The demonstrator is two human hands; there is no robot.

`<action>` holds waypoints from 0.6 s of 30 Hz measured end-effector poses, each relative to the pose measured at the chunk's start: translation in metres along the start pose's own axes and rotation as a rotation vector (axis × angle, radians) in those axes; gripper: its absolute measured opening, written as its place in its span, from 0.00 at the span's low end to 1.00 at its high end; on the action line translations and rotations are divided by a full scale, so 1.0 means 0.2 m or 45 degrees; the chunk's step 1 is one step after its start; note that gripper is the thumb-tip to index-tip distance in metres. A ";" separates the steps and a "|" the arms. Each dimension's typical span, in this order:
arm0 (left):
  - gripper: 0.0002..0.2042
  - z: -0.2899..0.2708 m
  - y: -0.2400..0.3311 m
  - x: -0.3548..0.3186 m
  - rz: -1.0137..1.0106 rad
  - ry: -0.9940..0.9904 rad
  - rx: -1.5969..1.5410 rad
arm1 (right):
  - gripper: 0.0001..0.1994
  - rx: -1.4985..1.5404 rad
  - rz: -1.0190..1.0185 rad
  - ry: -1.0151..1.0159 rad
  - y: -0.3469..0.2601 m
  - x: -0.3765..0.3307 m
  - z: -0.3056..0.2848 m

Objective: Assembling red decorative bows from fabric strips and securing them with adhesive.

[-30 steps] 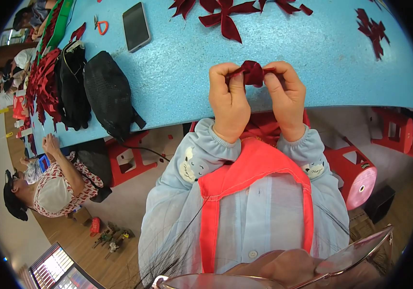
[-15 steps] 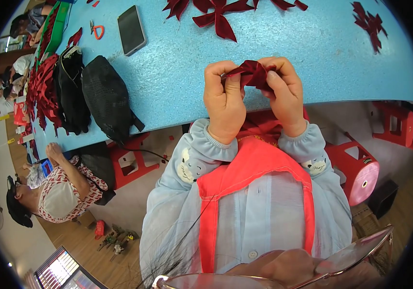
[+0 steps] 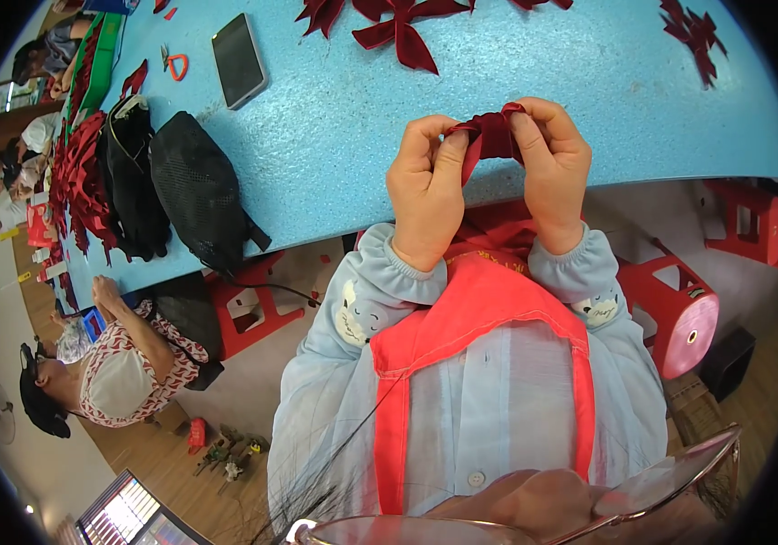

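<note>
A dark red velvet ribbon bow (image 3: 496, 136) is stretched between my two hands, just above the near edge of the blue table (image 3: 334, 154). My left hand (image 3: 430, 186) pinches its left end between thumb and fingers. At the other end, my right hand (image 3: 552, 168) grips the ribbon near its top corner. The bow's middle lies flat and shows between the thumbs, while a loop or tail hangs by my left thumb. Fingertips behind the ribbon are partly hidden.
Finished-looking red bows (image 3: 398, 32) lie at the far side, with more bows (image 3: 693, 41) at far right. A phone (image 3: 240, 62), orange-handled snips (image 3: 176, 64), black pouches (image 3: 198, 177) and a ribbon heap (image 3: 80, 177) are leftward. A person (image 3: 125, 372) sits left; red stools (image 3: 679, 309) stand right.
My hands have moved slightly apart, the right one up and rightward. The ribbon, bunched and twisted before, is now spread out with its flat middle showing.
</note>
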State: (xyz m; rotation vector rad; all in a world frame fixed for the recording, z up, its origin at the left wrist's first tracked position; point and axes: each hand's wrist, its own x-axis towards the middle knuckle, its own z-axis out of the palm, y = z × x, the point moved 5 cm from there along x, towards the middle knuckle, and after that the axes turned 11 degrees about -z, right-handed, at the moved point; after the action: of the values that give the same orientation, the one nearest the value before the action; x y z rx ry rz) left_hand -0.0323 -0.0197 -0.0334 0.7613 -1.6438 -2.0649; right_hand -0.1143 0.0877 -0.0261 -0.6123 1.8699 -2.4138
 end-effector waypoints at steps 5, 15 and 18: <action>0.04 0.00 -0.04 0.02 -0.202 -0.031 -0.086 | 0.06 0.018 0.163 0.051 0.05 -0.01 -0.04; 0.03 0.05 -0.10 0.02 -0.471 -0.070 -0.293 | 0.07 0.037 0.127 0.153 0.07 -0.02 -0.06; 0.03 0.06 -0.09 0.01 -0.545 0.005 -0.299 | 0.08 0.040 0.114 0.079 0.08 -0.02 -0.05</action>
State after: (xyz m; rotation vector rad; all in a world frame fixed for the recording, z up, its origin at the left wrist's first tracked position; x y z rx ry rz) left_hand -0.0404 -0.0081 -0.0494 1.1055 -1.2832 -2.4862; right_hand -0.1164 0.0936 -0.0437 -0.4463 1.8352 -2.4274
